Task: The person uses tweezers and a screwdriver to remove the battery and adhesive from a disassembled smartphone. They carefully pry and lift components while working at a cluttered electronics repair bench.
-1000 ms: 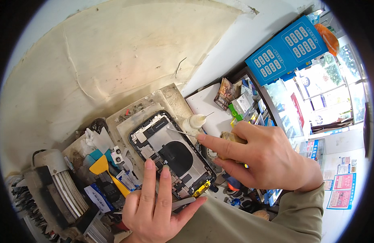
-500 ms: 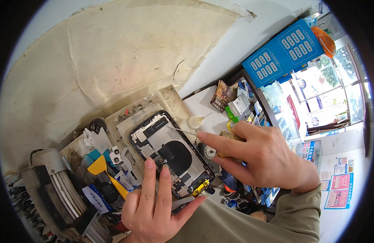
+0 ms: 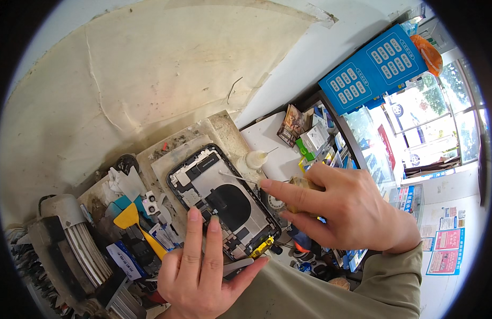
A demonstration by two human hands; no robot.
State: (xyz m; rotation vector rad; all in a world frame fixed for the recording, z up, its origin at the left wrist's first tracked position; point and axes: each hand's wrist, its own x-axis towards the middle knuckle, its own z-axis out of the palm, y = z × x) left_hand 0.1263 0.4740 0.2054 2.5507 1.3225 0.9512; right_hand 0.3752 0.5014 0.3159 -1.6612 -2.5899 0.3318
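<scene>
R hand's (image 3: 339, 204) fingers are closing narrow on a thin metal stick (image 3: 238, 177); its tip is reaching over the silver inside of the open phone (image 3: 202, 183). L hand's (image 3: 198, 276) fingers are sticking out straight, thumb spread wide, w/ 2 tips resting on the phone's L side. A flat gray strip (image 3: 239, 265) is lying btwn thumb & fingers; can't tell if they're gripping it. Phone is lying flat on the bench (image 3: 223, 127), w/ a black round pad (image 3: 232, 207) inside & a yellow bit (image 3: 263, 246) at its bottom corner. Just beside it, a white bottle (image 3: 255, 159) w/ a needle is standing. Over left, a yellow tool (image 3: 127, 217) is lying nr a big gray machine (image 3: 59, 250).
</scene>
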